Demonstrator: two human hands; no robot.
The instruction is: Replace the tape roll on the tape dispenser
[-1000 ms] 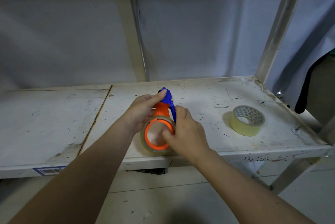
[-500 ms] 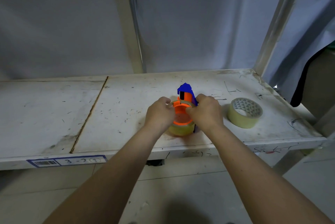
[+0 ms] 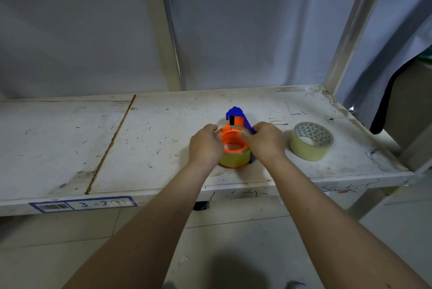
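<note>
A blue and orange tape dispenser (image 3: 236, 117) lies on the white shelf (image 3: 145, 143) near its front edge. A clear yellowish tape roll (image 3: 234, 160) sits around the dispenser's orange hub (image 3: 233, 142). My left hand (image 3: 203, 146) grips the roll's left side. My right hand (image 3: 265, 142) grips its right side, fingertips on the top rim. A second, paler tape roll (image 3: 312, 140) with a patterned core lies flat on the shelf to the right, apart from my hands.
A barcode label marked 3-2 (image 3: 83, 204) is stuck on the shelf's front lip. Upright frame posts (image 3: 350, 24) rise behind and at the right corner. A seam (image 3: 109, 146) splits the shelf boards on the left. Tiled floor lies below.
The dispenser with its roll went from held upright in both hands to lying flat on the shelf. Both hands now press on the roll's sides.
</note>
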